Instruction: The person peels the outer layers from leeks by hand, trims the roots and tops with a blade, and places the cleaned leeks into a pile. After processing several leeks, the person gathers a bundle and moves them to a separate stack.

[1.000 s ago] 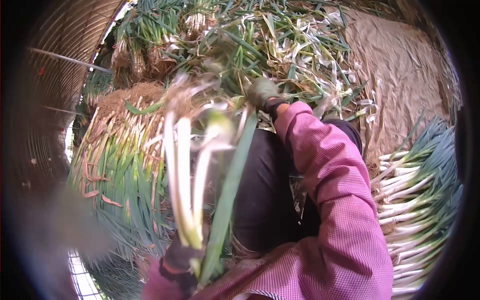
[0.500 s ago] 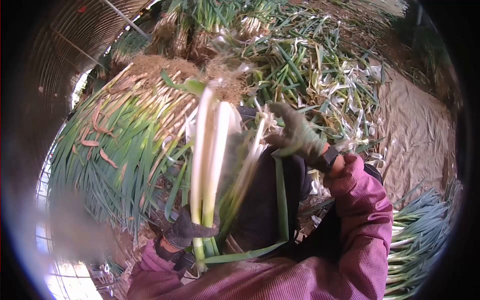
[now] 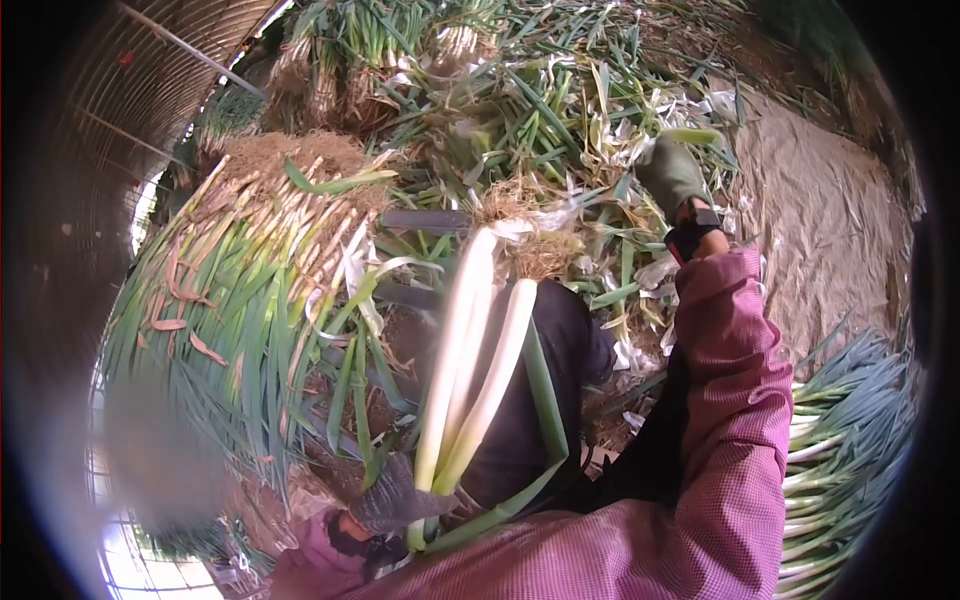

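Observation:
My left hand (image 3: 400, 495), in a dark glove, is closed round the green lower part of a few green onions (image 3: 455, 360). Their white shanks point up and away from me, with brown roots (image 3: 545, 252) at the tips. One long green leaf bends across my lap. My right hand (image 3: 673, 175), in a greenish glove, is stretched out over the heap of peelings (image 3: 620, 230). A pale green strip of leaf (image 3: 690, 135) sticks out at its fingers, which look closed on it, though the fingertips are partly hidden.
A large pile of unpeeled green onions (image 3: 225, 290) lies to the left, roots away from me. Cleaned onions (image 3: 830, 460) are stacked at right. More bundles (image 3: 365, 45) stand at the back. A brown sheet (image 3: 815, 220) covers the ground at right.
My right hand has moved away from the onions, up and right to the peelings, now with a leaf strip. The held onions have tilted right, and the view has shifted a little.

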`<state>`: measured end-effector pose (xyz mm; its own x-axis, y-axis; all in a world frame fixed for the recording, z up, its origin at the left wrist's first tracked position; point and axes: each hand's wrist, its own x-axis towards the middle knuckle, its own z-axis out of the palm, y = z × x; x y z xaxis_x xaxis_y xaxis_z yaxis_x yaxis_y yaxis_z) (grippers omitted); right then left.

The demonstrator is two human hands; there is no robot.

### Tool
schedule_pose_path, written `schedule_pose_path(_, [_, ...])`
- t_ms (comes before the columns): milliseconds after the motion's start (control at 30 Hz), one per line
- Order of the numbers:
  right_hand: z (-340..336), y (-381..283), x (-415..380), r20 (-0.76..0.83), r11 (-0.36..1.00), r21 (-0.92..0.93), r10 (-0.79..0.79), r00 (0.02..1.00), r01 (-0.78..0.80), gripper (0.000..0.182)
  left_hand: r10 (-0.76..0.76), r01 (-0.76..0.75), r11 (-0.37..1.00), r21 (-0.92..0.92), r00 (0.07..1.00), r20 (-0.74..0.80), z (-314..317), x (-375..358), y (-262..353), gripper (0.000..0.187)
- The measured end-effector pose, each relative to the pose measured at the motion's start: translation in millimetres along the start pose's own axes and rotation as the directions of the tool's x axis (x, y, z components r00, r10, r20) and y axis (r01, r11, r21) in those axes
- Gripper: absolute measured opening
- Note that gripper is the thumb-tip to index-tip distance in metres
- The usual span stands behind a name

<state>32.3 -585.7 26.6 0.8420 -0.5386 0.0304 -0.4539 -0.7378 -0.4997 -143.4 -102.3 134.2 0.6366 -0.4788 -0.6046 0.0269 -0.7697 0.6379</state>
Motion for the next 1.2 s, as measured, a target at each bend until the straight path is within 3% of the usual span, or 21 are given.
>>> schedule_pose_path(100, [24.3,-18.4,-30.1,0.145,0.864,0.229,-0.487,0.862,0.449,0.084,0.020,-0.003,0.958,-0.287,0.998,0.056,3.7,1.1,-7.2,0.039])
schedule_pose_path(167, [9.0,-45.6,-52.6,0.144,0.635,0.588,-0.692,0.707,0.501,0.106,0.065,-0.031,0.892,-0.451,0.996,0.061,9.0,4.7,-0.1,0.032])
schedule_pose_path(200, [33.9,-46.0,-52.5,-0.041,0.418,0.717,-0.773,0.633,0.558,0.103,0.063,-0.023,0.863,-0.505,0.996,0.062,11.5,6.4,3.7,0.030])
schedule_pose_path(233, [23.2,-57.0,-65.5,0.030,0.418,0.802,-0.741,0.671,0.425,0.090,0.057,-0.013,0.831,-0.556,0.996,0.062,13.4,8.3,6.0,0.029])
schedule_pose_path(333, [16.1,-74.4,-72.1,0.054,0.278,0.738,-0.932,0.358,0.615,0.065,-0.012,0.044,0.862,-0.506,0.998,0.066,16.8,14.5,7.7,0.025])
schedule_pose_path(367, [28.6,-71.8,-76.8,0.099,0.261,0.924,-0.868,0.486,0.278,0.043,0.027,-0.016,0.942,-0.335,0.999,0.030,19.0,19.1,-3.4,0.024])
schedule_pose_path(400, [33.6,-80.6,-87.4,-0.014,0.412,0.770,-0.753,0.658,0.488,0.032,0.057,-0.050,0.953,-0.298,0.998,0.017,21.5,21.1,-10.6,0.029])
schedule_pose_path(467, [19.9,-82.0,-83.5,0.269,0.872,0.047,-0.481,0.834,0.487,0.022,0.039,-0.035,0.973,-0.228,0.999,0.015,22.5,10.7,-23.2,0.032])
schedule_pose_path(500, [49.5,-45.6,-58.2,0.026,0.850,0.105,-0.522,0.853,0.517,0.019,-0.009,0.013,0.980,-0.198,1.000,0.024,20.9,0.1,-28.8,0.031])
schedule_pose_path(533, [39.9,-17.2,-34.0,0.078,0.927,0.132,-0.362,0.929,0.350,0.016,-0.056,0.061,0.984,-0.168,0.998,0.033,19.3,-10.1,-34.8,0.030])
schedule_pose_path(567, [68.5,61.7,20.8,-0.300,0.881,-0.111,-0.470,0.830,0.459,0.014,-0.120,0.128,0.974,-0.189,0.991,0.054,15.4,-30.3,-21.2,0.032])
schedule_pose_path(667, [-3.1,132.7,28.6,-0.346,0.854,0.521,0.217,0.913,-0.005,0.023,-0.124,0.096,0.966,-0.242,0.987,-0.105,16.8,-50.3,-3.7,0.033])
schedule_pose_path(700, [48.6,163.0,41.4,-0.371,0.882,0.399,-0.094,0.924,0.250,0.023,-0.236,0.197,0.916,-0.348,0.969,-0.072,16.5,-62.3,-13.5,0.033])
schedule_pose_path(767, [72.3,124.5,22.0,0.109,0.949,-0.074,-0.299,0.948,0.308,0.037,-0.227,0.173,0.884,-0.435,0.971,-0.074,11.3,-64.9,-45.0,0.032])
schedule_pose_path(867, [28.4,40.3,-87.7,0.670,0.886,-0.337,-0.011,0.742,0.317,0.080,-0.251,0.135,0.826,-0.547,0.957,-0.142,2.2,-53.7,-42.3,0.029])
schedule_pose_path(900, [44.6,35.3,-99.5,0.463,0.878,-0.370,-0.110,0.879,0.305,0.094,-0.244,0.125,0.846,-0.518,0.955,-0.168,1.2,-51.8,-52.8,0.028])
schedule_pose_path(933, [4.0,-7.3,-136.7,0.223,0.921,-0.144,-0.328,0.918,0.363,0.065,-0.237,0.118,0.865,-0.488,0.953,-0.190,0.7,-47.3,-50.1,0.028])
schedule_pose_path(1000, [-17.9,-57.2,-177.7,-0.142,0.731,-0.173,-0.681,0.718,0.660,0.055,-0.120,0.093,0.987,-0.132,0.970,-0.213,-2.6,-35.0,-52.6,0.034])
schedule_pose_path(1067, [-4.4,-88.1,-224.9,-0.011,0.475,0.019,-0.880,0.476,0.880,0.046,0.020,-0.044,0.983,-0.177,0.990,-0.138,-1.7,-28.5,-13.7,0.031])
schedule_pose_path(1167, [-29.0,-118.6,-302.1,-0.276,0.158,-0.297,-0.958,0.074,0.942,0.045,0.189,-0.221,0.866,0.449,0.975,0.114,10.9,-13.2,44.3,0.040])
schedule_pose_path(1200, [-43.4,-112.4,-323.8,-0.087,0.331,-0.227,-0.944,0.319,0.916,0.033,0.192,-0.274,0.786,0.555,0.960,0.202,16.1,-7.8,49.1,0.052])
